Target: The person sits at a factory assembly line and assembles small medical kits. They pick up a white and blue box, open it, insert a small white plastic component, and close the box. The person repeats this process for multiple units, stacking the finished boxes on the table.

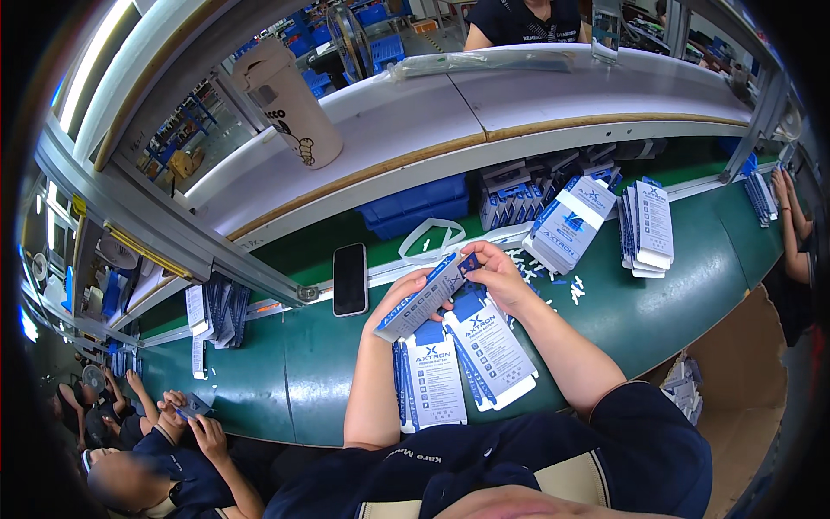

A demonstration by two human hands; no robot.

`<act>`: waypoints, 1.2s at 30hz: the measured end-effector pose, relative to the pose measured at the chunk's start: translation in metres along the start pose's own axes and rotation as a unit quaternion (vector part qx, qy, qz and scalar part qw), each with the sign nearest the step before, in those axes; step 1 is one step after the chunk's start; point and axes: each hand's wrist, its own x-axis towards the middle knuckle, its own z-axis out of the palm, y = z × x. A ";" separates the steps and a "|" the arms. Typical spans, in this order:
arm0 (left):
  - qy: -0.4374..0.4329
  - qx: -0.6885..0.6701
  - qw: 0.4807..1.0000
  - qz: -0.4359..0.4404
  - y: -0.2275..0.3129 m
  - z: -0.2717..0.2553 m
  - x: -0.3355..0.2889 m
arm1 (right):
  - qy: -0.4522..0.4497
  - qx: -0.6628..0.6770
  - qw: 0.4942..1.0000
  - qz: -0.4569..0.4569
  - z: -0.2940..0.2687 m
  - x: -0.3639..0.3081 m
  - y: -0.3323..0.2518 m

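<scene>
Between my hands, above the green work surface, is a slim grey and blue carton (423, 306), tilted up to the right. My left hand (399, 303) is wrapped round its lower left part. At the upper right end, my right hand (496, 278) pinches the dark blue flap between thumb and fingers. Just below, close to my body, lie a left stack of flat cartons (435, 381) and a right stack of cartons (493, 353), overlapping at the top. Whether the held carton is folded out or flat is hard to tell.
Beyond my hands lie a black phone (350, 278), a white strap loop (432, 240), small white scraps (577, 290), a banded carton bundle (571, 225) and another carton stack (648, 227). A blue bin (415, 206) sits under the shelf (596, 99). Co-workers' hands (192, 415) are at left and far right.
</scene>
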 end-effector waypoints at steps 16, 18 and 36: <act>-0.058 -0.134 0.983 0.114 0.001 -0.008 -0.006 | 0.016 -0.150 0.987 -0.054 0.001 0.001 0.010; -0.065 -0.141 0.982 0.111 0.002 -0.007 -0.005 | 0.049 -0.190 0.976 -0.096 0.008 -0.001 0.012; -0.025 -0.001 0.994 0.109 0.005 0.006 -0.006 | 0.094 -0.239 0.955 -0.150 0.011 -0.002 0.007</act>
